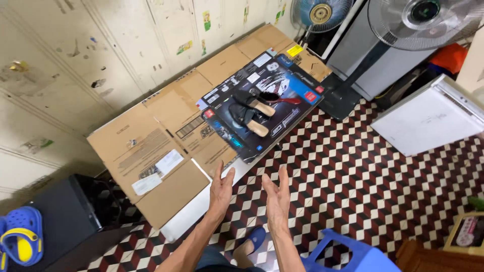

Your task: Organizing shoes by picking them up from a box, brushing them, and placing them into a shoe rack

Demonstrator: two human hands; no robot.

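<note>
Cardboard sheets (166, 146) cover a low table at frame centre; your left hand (221, 187) and right hand (275, 197) hover open-fingered, empty, over chequered floor tiles (363, 176). Black sandals (250, 112) lie on a dark printed box (267, 100), seemingly beside a brush (280, 97).

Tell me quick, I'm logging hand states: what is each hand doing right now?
Left hand: open, palm inward, holding nothing.
Right hand: open, palm inward, holding nothing.

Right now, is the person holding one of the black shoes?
No, both the left hand and the right hand are open and empty, while the black shoes lie apart on the dark printed box.
</note>
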